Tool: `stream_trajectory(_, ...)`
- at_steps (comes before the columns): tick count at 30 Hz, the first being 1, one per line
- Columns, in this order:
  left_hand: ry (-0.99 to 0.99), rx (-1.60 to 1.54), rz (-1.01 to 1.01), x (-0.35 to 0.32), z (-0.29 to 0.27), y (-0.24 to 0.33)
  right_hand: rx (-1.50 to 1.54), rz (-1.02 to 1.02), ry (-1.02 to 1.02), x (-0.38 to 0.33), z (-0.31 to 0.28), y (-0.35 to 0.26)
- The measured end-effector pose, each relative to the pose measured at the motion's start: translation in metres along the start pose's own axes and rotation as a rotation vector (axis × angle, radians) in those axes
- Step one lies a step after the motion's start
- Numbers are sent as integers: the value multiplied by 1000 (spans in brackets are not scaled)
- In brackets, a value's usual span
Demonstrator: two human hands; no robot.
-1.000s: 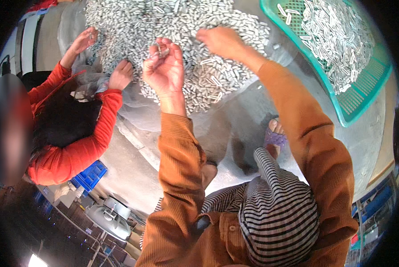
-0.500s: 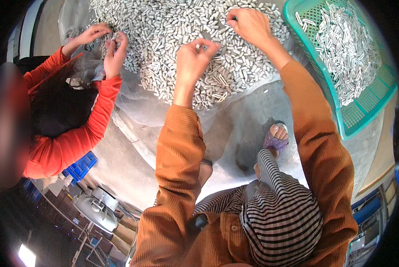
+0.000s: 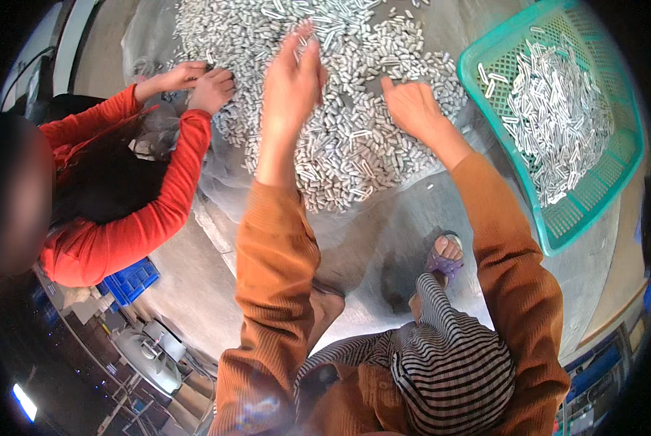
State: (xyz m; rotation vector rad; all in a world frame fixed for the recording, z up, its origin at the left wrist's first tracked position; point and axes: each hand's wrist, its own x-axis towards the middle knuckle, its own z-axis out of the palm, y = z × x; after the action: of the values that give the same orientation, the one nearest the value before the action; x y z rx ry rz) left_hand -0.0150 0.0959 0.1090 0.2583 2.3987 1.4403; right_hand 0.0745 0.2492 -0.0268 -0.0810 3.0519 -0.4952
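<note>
My left hand (image 3: 290, 80) is over the heap of small pale-grey oval pieces (image 3: 405, 156), fingers stretched away from me and parted. Its fingertips are smeared by motion, and whether a piece lies between them is unclear. To the right, my right hand (image 3: 415, 110) rests low at the heap with its fingers curled under and its thumb side toward the left. Whatever those fingers hold is hidden. Slim silvery loop-shaped pieces (image 3: 344, 25) lie on the far part of the heap, beyond my left hand.
A green plastic basket (image 3: 507, 156) with many slim silvery loops stands at the right. At the left, a co-worker in red sleeves (image 3: 133, 236) has both hands (image 3: 211, 91) at the heap's edge. Thin mesh (image 3: 227, 178) lies under the heap. A blue crate (image 3: 131, 282) sits behind the co-worker.
My left hand has moved away from me and slightly left, its pinched fingers now stretched out. My right hand has shifted a little, fingers still curled. The co-worker's hands have come together. The view has tilted.
</note>
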Motion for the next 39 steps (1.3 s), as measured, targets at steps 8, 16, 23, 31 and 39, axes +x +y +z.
stream_trajectory(8,49,303,667,35,-50,32,89,4,-49,-17,-11,1)
stream_trajectory(16,-102,827,74,-84,43,-104,1789,-43,-362,-60,-51,-3)
stream_trajectory(23,-158,-153,-228,-81,13,-109,2030,94,-347,-85,-28,-38)
stream_trajectory(31,-303,-1273,-158,-99,-34,-91,1152,-169,-646,-82,62,-100)
stream_trajectory(39,-177,-801,-444,-80,-17,-87,1343,138,-348,-12,4,-10)
